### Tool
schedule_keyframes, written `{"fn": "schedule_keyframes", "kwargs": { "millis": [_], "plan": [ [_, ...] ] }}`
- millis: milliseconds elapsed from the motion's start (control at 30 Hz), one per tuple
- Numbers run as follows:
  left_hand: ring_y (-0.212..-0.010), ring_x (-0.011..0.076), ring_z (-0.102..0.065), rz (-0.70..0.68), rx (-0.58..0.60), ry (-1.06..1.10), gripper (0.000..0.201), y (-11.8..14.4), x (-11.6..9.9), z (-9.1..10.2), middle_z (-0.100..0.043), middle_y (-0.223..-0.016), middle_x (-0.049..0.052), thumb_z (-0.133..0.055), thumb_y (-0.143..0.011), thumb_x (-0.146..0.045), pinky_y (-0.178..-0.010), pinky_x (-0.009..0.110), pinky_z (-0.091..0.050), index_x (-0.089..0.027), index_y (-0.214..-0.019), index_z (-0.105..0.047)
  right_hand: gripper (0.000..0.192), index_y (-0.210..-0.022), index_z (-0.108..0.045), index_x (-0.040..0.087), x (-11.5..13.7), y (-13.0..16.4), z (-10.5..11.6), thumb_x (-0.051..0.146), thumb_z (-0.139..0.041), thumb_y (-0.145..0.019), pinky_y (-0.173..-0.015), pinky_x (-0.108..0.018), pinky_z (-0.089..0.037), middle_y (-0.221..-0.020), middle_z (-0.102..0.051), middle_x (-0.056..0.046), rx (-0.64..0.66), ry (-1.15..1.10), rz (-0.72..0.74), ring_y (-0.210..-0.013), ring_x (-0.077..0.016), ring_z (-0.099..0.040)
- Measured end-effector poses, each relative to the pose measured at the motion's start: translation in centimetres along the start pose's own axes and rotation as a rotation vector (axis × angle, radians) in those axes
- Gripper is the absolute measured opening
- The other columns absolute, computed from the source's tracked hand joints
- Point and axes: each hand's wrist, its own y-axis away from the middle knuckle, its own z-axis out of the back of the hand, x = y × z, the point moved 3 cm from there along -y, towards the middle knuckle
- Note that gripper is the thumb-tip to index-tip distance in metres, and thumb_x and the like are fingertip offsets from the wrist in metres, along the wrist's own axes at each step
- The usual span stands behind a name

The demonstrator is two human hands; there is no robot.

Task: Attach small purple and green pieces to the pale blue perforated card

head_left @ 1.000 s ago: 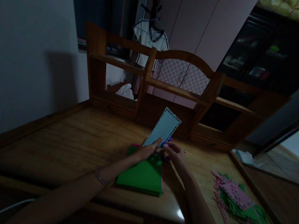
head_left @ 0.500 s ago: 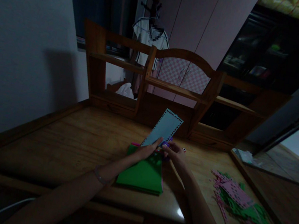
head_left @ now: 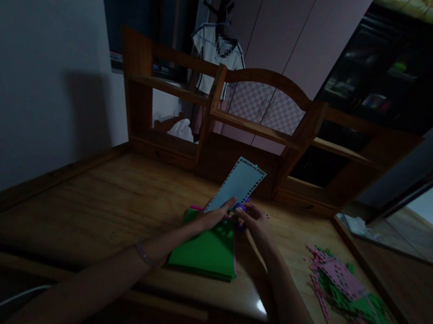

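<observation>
Light-blue paper strip (head_left: 237, 185), edges punched, pinched at its lower end by our left hand (head_left: 212, 218); long axis runs toward 1 o'clock. Right hand (head_left: 254, 220) closed on a small purple punch (head_left: 241, 207) beside it, above the green sheets (head_left: 207, 250).

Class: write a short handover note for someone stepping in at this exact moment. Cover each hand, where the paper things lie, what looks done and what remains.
Left hand: pinches the blue sheet upright; its visible edges are punched.
Right hand: holds a small purple punch at the sheet's bottom edge.
Green stack: flat on the desk, under the hands.
Done: pile of punched pink and green pieces at right.
Left: the bottom edge, apparently, and the stack.
</observation>
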Motion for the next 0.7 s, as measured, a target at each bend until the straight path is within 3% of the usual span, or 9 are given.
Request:
{"fn": "schedule_keyframes", "kwargs": {
  "millis": [233, 467, 700],
  "plan": [
    [-0.085, 0.0184, -0.061, -0.065, -0.005, 0.033, 0.052, -0.1, -0.1, -0.1, -0.067, -0.091, 0.006, -0.042, -0.083, -0.062, -0.073, 0.025, -0.046, -0.017, -0.093, -0.066, 0.038, -0.088, -0.065, 0.021, -0.2, -0.1, 0.1, 0.046, -0.078, -0.063, -0.058, -0.028, -0.043, -0.069, -0.063, 0.0, -0.005, 0.001, 0.011, -0.056, -0.0138, -0.054],
    [-0.077, 0.0153, -0.059, -0.159, -0.002, -0.033, 0.056, -0.9, 0.9, -0.3, -0.065, -0.086, 0.005, -0.037, -0.085, -0.064, -0.071, 0.024, -0.045, -0.016, -0.092, -0.064, 0.04, -0.087, -0.065, 0.021, -0.6, -0.2, 0.1, 0.046, -0.08, -0.06, -0.059, -0.028, -0.043, -0.071, -0.065, 0.0, -0.019, -0.009, -0.008, -0.056, -0.0137, -0.055],
    [-0.071, 0.0151, -0.056, -0.125, -0.017, -0.076, 0.058, -1.0, 1.2, -0.3, -0.062, -0.077, 0.004, -0.035, -0.083, -0.067, -0.064, 0.022, -0.044, -0.016, -0.082, -0.062, 0.038, -0.088, -0.064, 0.02, -0.3, -0.1, 0.0, 0.046, -0.078, -0.063, -0.058, -0.027, -0.043, -0.071, -0.065, 0.0, -0.006, 0.0, 0.003, -0.056, -0.013, -0.054]
  ]
}}
